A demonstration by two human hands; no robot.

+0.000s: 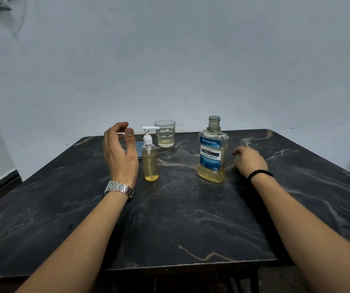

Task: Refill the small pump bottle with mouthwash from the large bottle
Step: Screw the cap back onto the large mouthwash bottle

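Observation:
The small clear pump bottle (149, 159) stands upright on the dark table, its white pump head fitted and yellowish liquid inside. My left hand (120, 153) hovers just left of it with loosely curved fingers, holding nothing and not touching it. The large Listerine bottle (212, 154) stands upright to the right, uncapped, with yellow mouthwash in its lower part. My right hand (249, 160) rests on the table just right of that bottle, fingers curled downward; whether it holds anything is hidden.
A clear glass tumbler (165, 133) with a little yellowish liquid stands behind the pump bottle. A blue flat object (139, 150) lies partly behind my left hand. The black marbled table (180, 218) ends at a front edge near me; a pale wall rises behind.

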